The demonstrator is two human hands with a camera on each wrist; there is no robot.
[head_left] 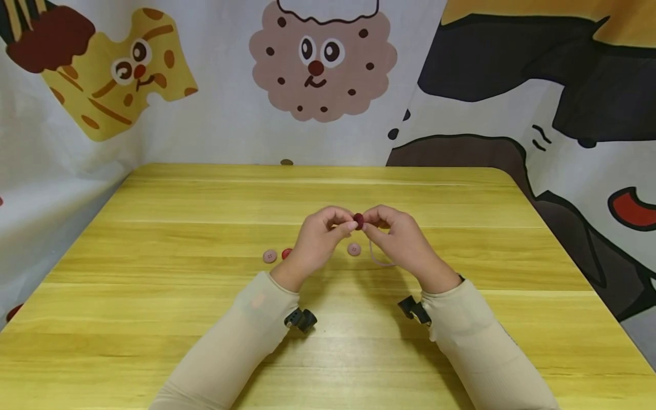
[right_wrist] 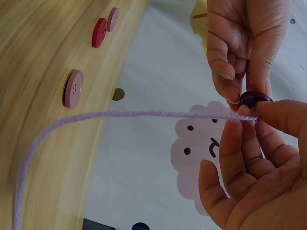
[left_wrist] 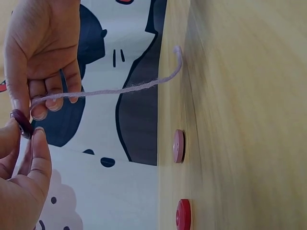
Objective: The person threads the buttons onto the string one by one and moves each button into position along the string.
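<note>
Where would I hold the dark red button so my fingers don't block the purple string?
Probably pinch the dark red button by its thin round rim, from the left hand's side. It's tilted up off the table, with the purple string at the right hand's side.

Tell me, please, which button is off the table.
The dark red button, pinched by the left hand; the two pink buttons and the bright red one lie on the table.
</note>
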